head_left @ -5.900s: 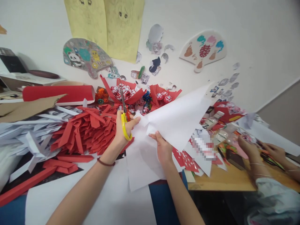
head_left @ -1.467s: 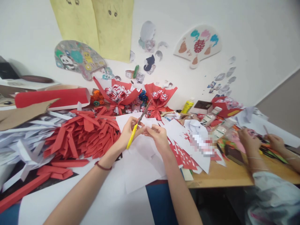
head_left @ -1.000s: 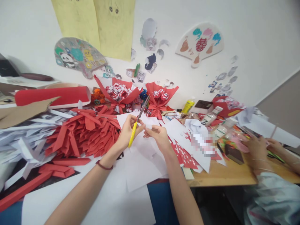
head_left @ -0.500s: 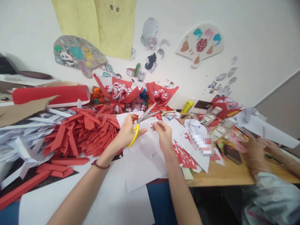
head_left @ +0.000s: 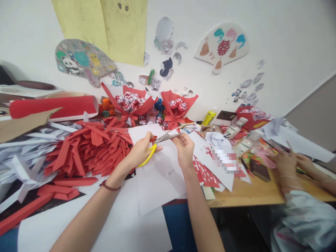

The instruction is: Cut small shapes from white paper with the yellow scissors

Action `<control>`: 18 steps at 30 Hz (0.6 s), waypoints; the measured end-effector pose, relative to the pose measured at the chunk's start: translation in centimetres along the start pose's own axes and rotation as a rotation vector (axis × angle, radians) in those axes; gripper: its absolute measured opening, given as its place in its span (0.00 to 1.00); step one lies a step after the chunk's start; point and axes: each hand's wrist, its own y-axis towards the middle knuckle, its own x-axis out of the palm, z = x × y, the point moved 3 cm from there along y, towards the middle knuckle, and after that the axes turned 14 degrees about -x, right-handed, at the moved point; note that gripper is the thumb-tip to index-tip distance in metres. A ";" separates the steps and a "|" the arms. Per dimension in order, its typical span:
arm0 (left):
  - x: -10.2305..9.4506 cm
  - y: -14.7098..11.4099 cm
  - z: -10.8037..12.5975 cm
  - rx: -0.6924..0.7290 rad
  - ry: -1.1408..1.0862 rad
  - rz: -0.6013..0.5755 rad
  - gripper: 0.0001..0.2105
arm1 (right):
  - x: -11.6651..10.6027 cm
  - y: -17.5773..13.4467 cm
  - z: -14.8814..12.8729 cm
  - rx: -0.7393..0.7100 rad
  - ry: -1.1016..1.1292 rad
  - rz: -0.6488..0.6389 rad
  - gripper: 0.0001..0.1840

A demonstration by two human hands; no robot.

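Note:
Yellow-handled scissors (head_left: 147, 157) are gripped in my left hand (head_left: 143, 151), their blades pointing right and nearly closed. A bit of red shows by the left fingers; I cannot tell whether it belongs to the scissors. At the blade tips, my right hand (head_left: 185, 148) has its thumb and fingers pinched together. What they hold is too small to make out. Beneath both hands lie white paper sheets (head_left: 160, 189), overlapping on the table and toward my lap.
Folded red paper strips (head_left: 89, 150) and white paper strips (head_left: 23, 164) are heaped at left. Red-wrapped bouquets (head_left: 131, 105) stand behind. On the right are a yellow bottle (head_left: 209, 117), scattered papers and a co-worker's hands (head_left: 287, 164). A wooden table edge (head_left: 246, 199) runs in front.
The scissor blades have closed from wide open and swung down to the right hand's fingertips. My right hand stays pinched in nearly the same place. The whole view has shifted slightly.

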 end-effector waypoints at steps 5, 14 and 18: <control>0.1 0.0 -0.1 -0.005 -0.030 -0.006 0.18 | -0.1 0.0 -0.1 -0.001 -0.014 0.012 0.09; 0.1 0.1 0.0 0.010 -0.022 0.005 0.16 | 0.0 0.0 -0.2 -0.020 -0.031 0.024 0.10; 0.2 0.1 0.0 0.007 -0.012 0.006 0.15 | 0.0 -0.1 0.0 -0.035 -0.027 0.032 0.09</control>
